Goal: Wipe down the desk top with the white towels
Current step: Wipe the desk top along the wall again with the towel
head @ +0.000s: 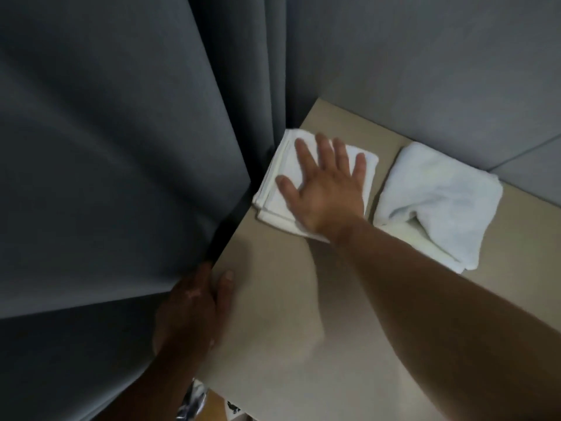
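Note:
A beige desk top fills the lower right of the view. A folded white towel lies near its far left corner. My right hand presses flat on this towel with the fingers spread straight. A second white towel, loosely folded, lies to the right of the first, apart from it and from my hand. My left hand rests on the desk's left edge, thumb lying on the top surface, fingers partly hidden by the curtain.
A dark grey curtain hangs against the desk's left edge. A grey padded wall panel runs along the back of the desk. Below the front edge a bit of wooden floor and some small objects show.

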A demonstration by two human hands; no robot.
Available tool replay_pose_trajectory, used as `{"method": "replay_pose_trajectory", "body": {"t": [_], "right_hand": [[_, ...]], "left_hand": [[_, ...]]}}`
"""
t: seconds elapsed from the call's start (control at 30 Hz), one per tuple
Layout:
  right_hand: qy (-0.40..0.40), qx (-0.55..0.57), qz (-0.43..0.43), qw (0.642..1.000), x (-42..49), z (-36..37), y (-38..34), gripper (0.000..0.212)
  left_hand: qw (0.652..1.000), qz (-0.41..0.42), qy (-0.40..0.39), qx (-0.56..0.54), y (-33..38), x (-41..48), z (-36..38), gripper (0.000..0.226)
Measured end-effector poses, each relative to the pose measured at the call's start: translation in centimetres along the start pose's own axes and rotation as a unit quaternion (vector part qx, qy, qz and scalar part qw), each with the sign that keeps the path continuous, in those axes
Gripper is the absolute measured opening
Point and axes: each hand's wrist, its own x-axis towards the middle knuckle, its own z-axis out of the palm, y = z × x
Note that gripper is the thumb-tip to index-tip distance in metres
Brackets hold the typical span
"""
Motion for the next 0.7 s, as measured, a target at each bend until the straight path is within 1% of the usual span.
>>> {"method": "replay_pose_trajectory", "body": {"t": [0.1, 0.2, 0.3, 0.37, 0.43, 0.47, 0.53, 0.6, 0.67, 0.7], "right_hand": [[0.018, -0.006, 0.040, 0.999, 5.0, -0.5, 0.1, 0.080], [0.020, -0.013, 0.072, 0.997, 7.7, -0.8, 0.1, 0.080], [0.020, -0.013, 0.082, 0.996, 7.6, -0.9, -0.2, 0.079], [0.019, -0.013, 0.084, 0.996, 6.4, -0.7, -1.0, 0.079], [0.019, -0.018, 0.069, 0.997, 4.2, -0.1, -2.5, 0.080], [0.020, -0.021, 0.057, 0.998, 2.8, 0.3, -3.4, 0.080], [0.019, -0.019, 0.036, 0.999, -0.6, 1.4, -5.5, 0.081], [0.014, -0.016, 0.034, 0.999, -4.0, 2.3, -7.3, 0.081], [0.010, -0.012, 0.033, 0.999, -7.3, 3.2, -9.0, 0.080], [0.008, -0.008, 0.031, 0.999, -8.9, 3.6, -9.9, 0.079]], "left_hand": [[1.000, 0.007, -0.007, 0.012, -0.1, 0.0, 0.0, 0.076], [0.999, -0.016, -0.032, 0.028, -0.2, 0.2, 0.1, 0.068], [0.998, -0.022, -0.037, 0.034, -0.1, 0.2, 0.1, 0.062], [0.999, -0.015, -0.030, 0.008, -0.1, 0.2, 0.0, 0.066], [0.999, 0.006, -0.009, -0.035, -0.4, -0.1, -0.1, 0.073], [0.998, 0.019, 0.011, -0.063, -0.5, -0.3, -0.2, 0.071], [0.988, 0.010, 0.038, -0.150, -0.6, -0.5, -0.5, 0.058], [0.958, -0.028, 0.061, -0.279, -1.2, -0.3, -0.5, 0.047], [0.918, -0.053, 0.079, -0.386, -2.4, 0.4, -0.5, 0.051], [0.908, -0.062, 0.067, -0.408, -3.1, 0.7, -0.5, 0.053]]}}
